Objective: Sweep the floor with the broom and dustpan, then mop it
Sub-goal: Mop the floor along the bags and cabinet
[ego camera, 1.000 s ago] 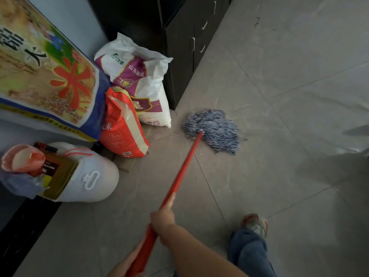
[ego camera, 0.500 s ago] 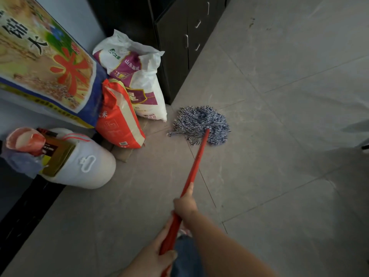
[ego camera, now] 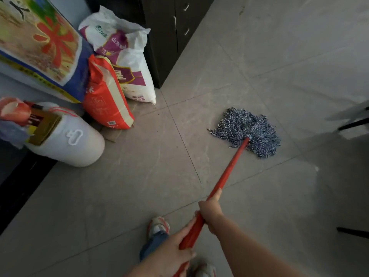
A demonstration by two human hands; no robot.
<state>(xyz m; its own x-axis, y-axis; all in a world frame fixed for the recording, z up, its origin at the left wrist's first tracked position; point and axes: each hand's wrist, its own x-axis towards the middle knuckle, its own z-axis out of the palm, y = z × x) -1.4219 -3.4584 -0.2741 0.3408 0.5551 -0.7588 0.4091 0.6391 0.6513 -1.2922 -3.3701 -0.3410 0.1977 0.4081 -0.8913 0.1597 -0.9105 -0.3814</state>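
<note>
Where grey tiled floor [ego camera: 139,186] spreads widest — blue-white mop head [ego camera: 247,130] flat on it, well apart from the sacks [ego camera: 123,62]. Red handle [ego camera: 229,168] gripped by right hand [ego camera: 210,209] above, left hand [ego camera: 171,254] below — both wrapped round.

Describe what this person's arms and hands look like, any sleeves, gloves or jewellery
Both forearms are bare with no sleeve in view. The left hand and right hand wear no gloves, and no rings, watch or bracelet can be seen.
</note>
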